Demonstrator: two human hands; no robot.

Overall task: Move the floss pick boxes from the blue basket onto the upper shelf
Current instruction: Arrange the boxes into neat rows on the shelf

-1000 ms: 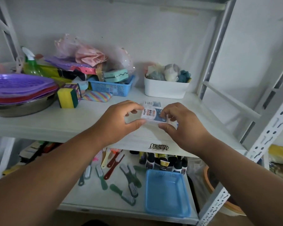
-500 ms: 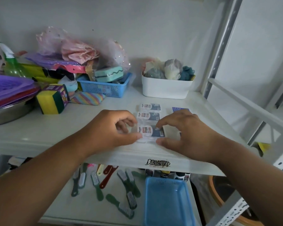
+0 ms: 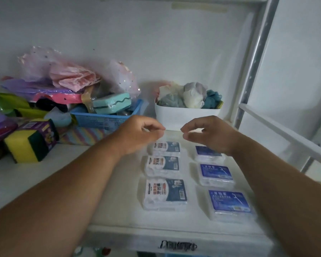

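Below our two hands, on the white upper shelf (image 3: 119, 201), six floss pick boxes lie flat in two columns of three. Under and just nearer than the left hand (image 3: 137, 135) runs the white-and-navy column (image 3: 164, 193); its far box is partly covered by that hand. Under and nearer than the right hand (image 3: 209, 135) runs the blue-label column (image 3: 228, 204), far box half hidden behind the wrist. The columns are apart, a strip of bare shelf between them.

Both hands hover above the far boxes, fingers loosely curled, thumb and forefinger apart, gripping nothing. The fingertips of the two hands point toward each other with a gap between.

Just beyond the hands sits a white tub (image 3: 187, 117) of bundled cloths. Left of the left hand: a blue basket (image 3: 104, 120) heaped with sponges and bags, then a yellow-green sponge pack (image 3: 29, 145) nearer us.
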